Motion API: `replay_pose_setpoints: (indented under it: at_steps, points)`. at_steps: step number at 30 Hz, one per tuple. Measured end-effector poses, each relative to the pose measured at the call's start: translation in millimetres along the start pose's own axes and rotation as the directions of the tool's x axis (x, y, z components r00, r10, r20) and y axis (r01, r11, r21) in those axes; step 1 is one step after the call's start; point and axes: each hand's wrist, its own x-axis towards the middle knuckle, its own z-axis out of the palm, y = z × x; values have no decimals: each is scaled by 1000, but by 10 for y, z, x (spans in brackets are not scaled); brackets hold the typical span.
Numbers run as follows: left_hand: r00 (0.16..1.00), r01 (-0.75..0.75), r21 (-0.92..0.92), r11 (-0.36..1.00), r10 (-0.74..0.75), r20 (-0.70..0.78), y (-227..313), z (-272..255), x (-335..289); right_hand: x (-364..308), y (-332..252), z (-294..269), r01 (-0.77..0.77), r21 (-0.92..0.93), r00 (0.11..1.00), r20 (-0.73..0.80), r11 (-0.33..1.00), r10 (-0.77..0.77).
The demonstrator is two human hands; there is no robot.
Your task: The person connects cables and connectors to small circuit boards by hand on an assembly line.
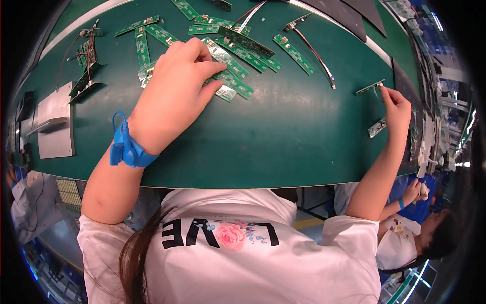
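My left hand (177, 86), with a blue wrist strap (129, 149) on its wrist, reaches into a loose pile of narrow green circuit boards. Its thumb and index finger close on the two long edges of one circuit board (236, 85) at the near side of the pile; the other fingers are curled and partly hidden. Off to the right, my right hand (397, 106) pinches the end of a small narrow circuit board (371, 87), close to a light-coloured connector. Below that hand another small board (376, 127) lies on the table.
On the green table (243, 147), boards with wires (86, 76) stand at the left beside a metal plate fixture (55, 124). A red, black and white cable (316, 55) lies right of the pile. Dark mats (402, 86) line the right edge. Another person (405, 233) works at the far right.
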Motion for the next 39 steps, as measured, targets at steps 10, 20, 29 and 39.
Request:
replay_pose_setpoints:
  at_steps: [10,20,29,39]
  points:
    - [985,28,-70,997,-40,-167,-44,58,90,-757,-1462,666,443,372,868,50,816,-494]
    - [993,-106,-486,868,73,-88,201,-10,43,-1062,-1849,965,-616,768,674,628,174,-388]
    - [955,17,-664,747,185,233,232,-44,56,-1145,-1771,929,-678,660,563,749,324,-349]
    - [969,174,-638,750,-14,248,236,0,43,-198,-1046,907,260,-25,960,111,965,-255]
